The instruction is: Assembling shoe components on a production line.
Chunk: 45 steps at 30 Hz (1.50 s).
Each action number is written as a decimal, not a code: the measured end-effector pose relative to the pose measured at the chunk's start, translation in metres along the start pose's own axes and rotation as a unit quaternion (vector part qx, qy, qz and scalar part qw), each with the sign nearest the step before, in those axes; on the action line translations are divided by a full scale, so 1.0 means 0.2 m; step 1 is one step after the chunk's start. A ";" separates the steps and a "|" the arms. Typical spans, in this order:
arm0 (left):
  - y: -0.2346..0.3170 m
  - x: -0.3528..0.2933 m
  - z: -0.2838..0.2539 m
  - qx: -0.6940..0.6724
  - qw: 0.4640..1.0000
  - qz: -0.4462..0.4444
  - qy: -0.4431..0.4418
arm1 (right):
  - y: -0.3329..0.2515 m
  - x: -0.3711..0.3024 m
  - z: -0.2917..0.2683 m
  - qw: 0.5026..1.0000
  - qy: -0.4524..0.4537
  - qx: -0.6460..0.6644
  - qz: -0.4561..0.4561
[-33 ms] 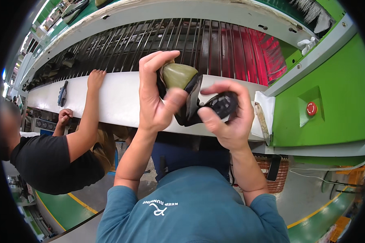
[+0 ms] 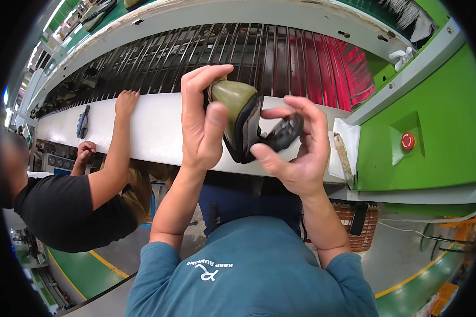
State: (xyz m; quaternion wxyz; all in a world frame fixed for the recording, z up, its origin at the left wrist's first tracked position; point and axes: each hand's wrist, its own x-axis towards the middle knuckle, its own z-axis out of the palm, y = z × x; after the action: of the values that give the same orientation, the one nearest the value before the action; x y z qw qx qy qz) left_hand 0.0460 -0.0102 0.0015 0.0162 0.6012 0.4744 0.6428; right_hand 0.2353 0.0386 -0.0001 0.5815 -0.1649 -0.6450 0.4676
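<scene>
Over the white ledge I hold a shoe with an olive-green, smooth, rounded part (image 2: 235, 99) and a black edge. My left hand (image 2: 198, 132) is wrapped round its left side, fingers behind it and thumb raised along the front. A black shoe sole (image 2: 286, 132) with a lugged tread bends away from the shoe toward the right; its lower left end meets the shoe. My right hand (image 2: 308, 153) curls round that sole, fingers behind and thumb at its lower edge. The join between sole and shoe is partly blurred.
Beyond the white ledge (image 2: 161, 113) runs a conveyor of metal rods (image 2: 206, 53), glowing red at right. A green machine panel (image 2: 444, 116) carries a red button (image 2: 408, 141). A co-worker in a black shirt (image 2: 74, 208) rests a hand on the ledge at left. A wicker basket (image 2: 366, 232) stands below.
My left thumb has lifted up and left, showing more of the shoe. My right hand and the sole have shifted slightly left, closer to the shoe.
</scene>
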 end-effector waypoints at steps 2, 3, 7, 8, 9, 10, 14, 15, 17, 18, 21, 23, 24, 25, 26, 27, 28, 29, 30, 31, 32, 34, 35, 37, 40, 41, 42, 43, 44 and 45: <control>-0.03 0.02 0.01 0.025 0.999 0.018 0.014 | 0.02 -0.02 -0.01 1.000 -0.011 -0.015 0.013; -0.04 0.02 0.01 0.030 0.999 0.015 0.009 | 0.04 -0.01 -0.01 0.999 -0.010 -0.042 -0.006; -0.05 0.02 0.00 0.017 1.000 -0.017 0.014 | 0.05 0.01 0.02 0.997 -0.003 -0.067 -0.022; -0.04 0.02 -0.01 0.024 0.999 -0.020 0.018 | 0.05 0.01 0.04 1.000 0.002 -0.025 -0.002; -0.04 0.02 -0.01 0.020 0.999 -0.018 0.021 | 0.04 0.02 0.03 0.998 -0.007 -0.056 -0.008; -0.04 0.02 -0.01 0.022 0.999 -0.019 0.018 | 0.03 0.03 0.03 0.999 -0.005 -0.054 -0.006; -0.02 -0.01 -0.03 0.026 0.999 -0.029 0.027 | -0.03 0.06 0.06 0.989 -0.039 -0.145 -0.017; -0.01 -0.02 -0.03 0.017 0.999 -0.034 0.028 | -0.02 0.06 0.07 0.988 -0.044 -0.143 -0.033; 0.00 -0.04 -0.04 0.022 0.999 -0.036 0.034 | -0.01 0.07 0.09 0.984 -0.051 -0.162 -0.062; 0.00 -0.04 -0.04 0.025 0.998 -0.038 0.042 | -0.02 0.07 0.09 0.984 -0.050 -0.160 -0.061; 0.02 -0.05 -0.05 0.031 0.997 -0.048 0.047 | -0.03 0.08 0.10 0.981 -0.056 -0.176 -0.063; 0.02 -0.06 -0.06 0.035 0.997 -0.049 0.049 | -0.03 0.07 0.10 0.979 -0.061 -0.185 -0.064; 0.02 -0.06 -0.06 0.037 0.997 -0.051 0.051 | -0.02 0.08 0.11 0.979 -0.061 -0.184 -0.064; 0.02 -0.06 -0.06 0.039 0.997 -0.050 0.051 | -0.02 0.08 0.11 0.979 -0.062 -0.183 -0.071; 0.02 -0.07 -0.06 0.035 0.997 -0.052 0.053 | -0.02 0.08 0.11 0.978 -0.062 -0.184 -0.077; 0.02 -0.07 -0.07 0.032 0.997 -0.053 0.055 | -0.02 0.08 0.11 0.978 -0.062 -0.183 -0.077; 0.02 -0.07 -0.07 0.032 0.997 -0.053 0.055 | -0.02 0.08 0.11 0.978 -0.064 -0.182 -0.079; 0.02 -0.07 -0.07 0.033 0.996 -0.055 0.058 | -0.02 0.08 0.11 0.978 -0.066 -0.182 -0.081; 0.02 -0.07 -0.07 0.034 0.996 -0.057 0.060 | -0.02 0.08 0.11 0.978 -0.066 -0.182 -0.081; 0.02 -0.07 -0.07 0.034 0.996 -0.057 0.060 | -0.02 0.08 0.10 0.978 -0.067 -0.178 -0.081; 0.03 -0.08 -0.07 0.038 0.996 -0.053 0.060 | -0.01 0.08 0.10 0.979 -0.068 -0.175 -0.081; 0.03 -0.09 -0.06 0.041 0.996 -0.050 0.059 | -0.01 0.07 0.11 0.980 -0.066 -0.172 -0.080; 0.03 -0.08 -0.07 0.042 0.996 -0.053 0.058 | -0.01 0.07 0.11 0.981 -0.063 -0.167 -0.080; 0.05 -0.08 -0.07 0.043 0.996 -0.057 0.057 | -0.01 0.08 0.11 0.982 -0.063 -0.162 -0.080; 0.04 -0.10 -0.08 0.045 0.995 -0.064 0.061 | -0.01 0.07 0.12 0.982 -0.069 -0.159 -0.078; 0.05 -0.10 -0.08 0.035 0.995 -0.069 0.064 | -0.01 0.07 0.12 0.982 -0.072 -0.158 -0.075; 0.05 -0.11 -0.08 0.026 0.995 -0.074 0.068 | -0.01 0.07 0.13 0.982 -0.073 -0.158 -0.074; 0.06 -0.11 -0.08 0.027 0.994 -0.075 0.069 | -0.02 0.07 0.13 0.982 -0.077 -0.157 -0.076; 0.06 -0.11 -0.08 0.050 0.993 -0.072 0.075 | -0.02 0.07 0.13 0.981 -0.080 -0.158 -0.077; 0.06 -0.11 -0.08 0.074 0.992 -0.069 0.082 | -0.02 0.06 0.13 0.981 -0.081 -0.158 -0.077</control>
State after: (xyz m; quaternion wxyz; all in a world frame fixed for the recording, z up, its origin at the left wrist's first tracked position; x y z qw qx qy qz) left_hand 0.0465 -0.0385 -0.0048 -0.0229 0.5121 0.5605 0.6504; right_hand 0.2089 0.0349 0.0137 0.5278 -0.1663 -0.7667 0.3256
